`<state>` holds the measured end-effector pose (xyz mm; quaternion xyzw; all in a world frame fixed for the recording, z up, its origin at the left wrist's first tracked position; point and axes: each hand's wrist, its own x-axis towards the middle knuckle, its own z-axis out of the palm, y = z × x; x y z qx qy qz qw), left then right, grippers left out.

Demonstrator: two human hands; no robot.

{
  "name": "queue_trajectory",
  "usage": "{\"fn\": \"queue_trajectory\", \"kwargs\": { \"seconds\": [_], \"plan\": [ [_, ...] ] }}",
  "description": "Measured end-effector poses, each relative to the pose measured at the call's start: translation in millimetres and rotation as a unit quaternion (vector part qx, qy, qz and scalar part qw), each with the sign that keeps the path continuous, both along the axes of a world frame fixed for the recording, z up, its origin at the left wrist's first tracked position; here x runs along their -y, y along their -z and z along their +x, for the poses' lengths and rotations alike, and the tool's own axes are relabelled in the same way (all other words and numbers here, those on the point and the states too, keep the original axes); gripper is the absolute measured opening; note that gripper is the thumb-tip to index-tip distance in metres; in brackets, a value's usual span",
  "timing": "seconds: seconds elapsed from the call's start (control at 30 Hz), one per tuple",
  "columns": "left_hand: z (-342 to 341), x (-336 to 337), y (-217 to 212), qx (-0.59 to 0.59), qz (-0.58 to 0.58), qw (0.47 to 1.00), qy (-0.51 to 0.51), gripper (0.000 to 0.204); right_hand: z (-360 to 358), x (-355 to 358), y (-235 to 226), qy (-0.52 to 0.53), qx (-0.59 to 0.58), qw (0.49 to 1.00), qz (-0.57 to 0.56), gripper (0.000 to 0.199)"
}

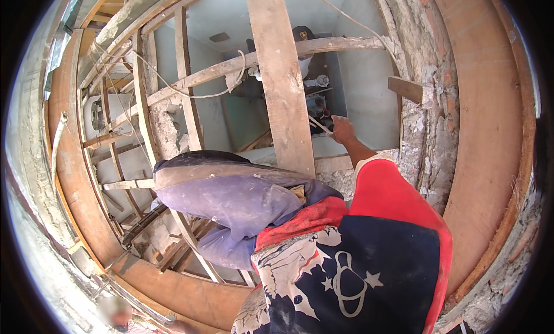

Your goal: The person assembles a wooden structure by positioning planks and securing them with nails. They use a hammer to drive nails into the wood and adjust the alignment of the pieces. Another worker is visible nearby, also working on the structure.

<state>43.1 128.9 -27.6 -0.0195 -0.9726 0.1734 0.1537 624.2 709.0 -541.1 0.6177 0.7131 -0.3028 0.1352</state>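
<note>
Extending left from right hand [343,130], pale cord [320,125]

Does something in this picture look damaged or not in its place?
Yes. The masonry on the right looks damaged: rough and broken, with reddish patches. A pale cable also looks untidy, hanging in a loose loop by the slanting beam.

Matt wooden plank [281,74], rough masonry wall [428,135], dusty cloth trousers [231,196]

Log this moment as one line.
right hand: gripping pale cord | left hand: out of view | nearby: wide wooden plank, rough wall | below: co-worker's dark cap
</note>
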Motion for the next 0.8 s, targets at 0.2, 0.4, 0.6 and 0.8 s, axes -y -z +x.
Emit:
{"fn": "queue_trajectory", "kwargs": {
  "seconds": [0.2, 0.4, 0.6, 0.8],
  "plan": [
    [8, 10, -16, -0.003, 0.001, 1.000, -0.013, 0.045, -16, 10, 8, 0.004, -0.040, 0.999, -0.009, 0.094],
    [14, 14, -18, -0.001, -0.004, 1.000, -0.028, 0.044, -18, 13, 21, 0.007, -0.026, 1.000, -0.016, 0.100],
    [21, 8, -11, 0.003, -0.010, 0.999, -0.043, 0.044, -15, 12, 33, 0.079, -0.001, 0.995, -0.069, 0.103],
    [22, 0, -7, 0.003, -0.011, 0.999, -0.053, 0.044, -24, -26, 28, 0.101, 0.015, 0.995, 0.005, 0.098]
  ]
}}
